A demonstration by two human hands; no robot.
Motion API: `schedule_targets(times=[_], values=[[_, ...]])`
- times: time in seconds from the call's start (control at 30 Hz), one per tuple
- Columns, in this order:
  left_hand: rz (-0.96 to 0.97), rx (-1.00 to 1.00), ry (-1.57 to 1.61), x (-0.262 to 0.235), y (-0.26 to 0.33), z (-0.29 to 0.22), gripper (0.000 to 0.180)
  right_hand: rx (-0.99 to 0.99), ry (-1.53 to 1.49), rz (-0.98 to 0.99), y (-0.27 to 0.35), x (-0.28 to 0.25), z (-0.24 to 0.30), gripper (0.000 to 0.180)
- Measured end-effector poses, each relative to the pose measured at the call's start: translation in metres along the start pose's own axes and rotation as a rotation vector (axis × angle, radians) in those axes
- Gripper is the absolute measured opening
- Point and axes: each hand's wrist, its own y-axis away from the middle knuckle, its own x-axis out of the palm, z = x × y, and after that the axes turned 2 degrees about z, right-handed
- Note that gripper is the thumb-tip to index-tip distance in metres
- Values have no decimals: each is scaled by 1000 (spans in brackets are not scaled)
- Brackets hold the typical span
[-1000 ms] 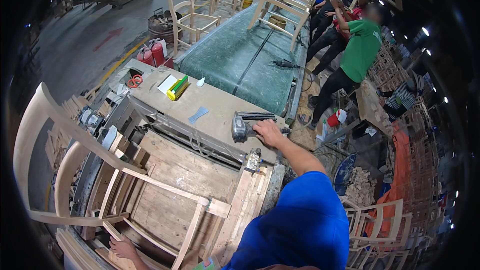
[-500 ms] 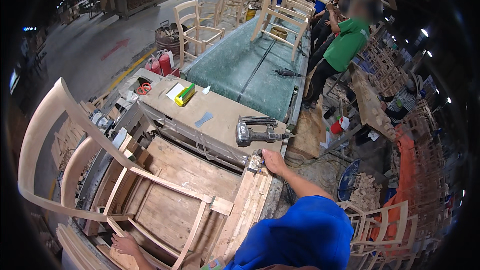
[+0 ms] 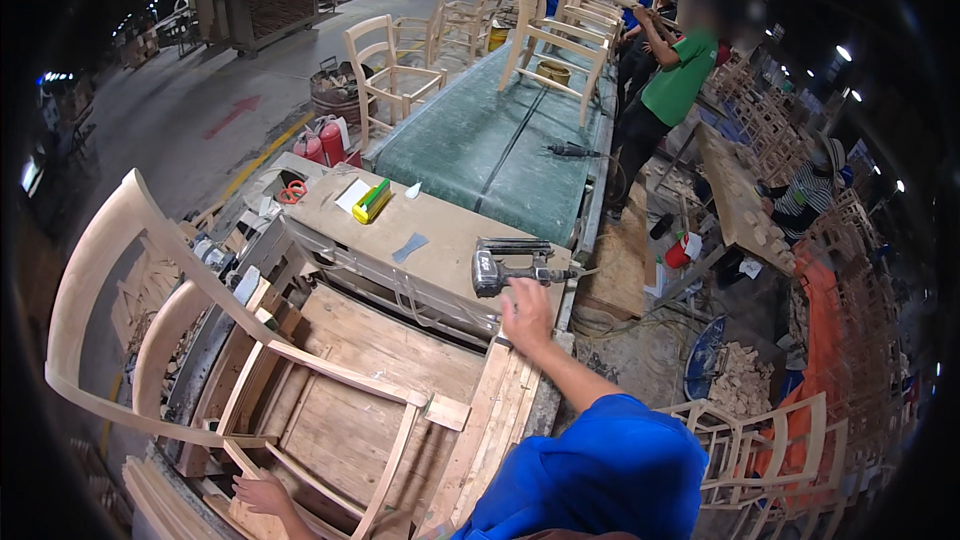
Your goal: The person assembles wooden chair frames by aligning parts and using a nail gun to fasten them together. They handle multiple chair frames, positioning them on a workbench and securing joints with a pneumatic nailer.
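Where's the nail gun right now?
Head view, just right of centre: the nail gun lies at the right end of the tan benchtop, right by the person's right hand, near the green conveyor.

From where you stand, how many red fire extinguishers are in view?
2: the left fire extinguisher and the right fire extinguisher, side by side past the far left end of the tan workbench, left of the green surface. More could be hidden behind things.

Free tabletop [image 3: 447, 258] between nail gun [image 3: 492, 273] and blue-grey scrap [image 3: 410, 247], apparently.
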Motion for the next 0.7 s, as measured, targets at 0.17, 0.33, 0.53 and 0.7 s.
schedule_targets(times=[0.17,0.33,0.53,0.7], values=[[56,10,-41,2,2,4,90,-32,-424,796,16,62,103,39],[152,97,-52,13,27,14,92,-132,-219,1206,69,158,159,65],[151,206,-24,22,47,8,94,39,-260,1324,68,217,162,62],[171,265,128,26,50,25,94,55,-350,1352,62,229,175,51]])
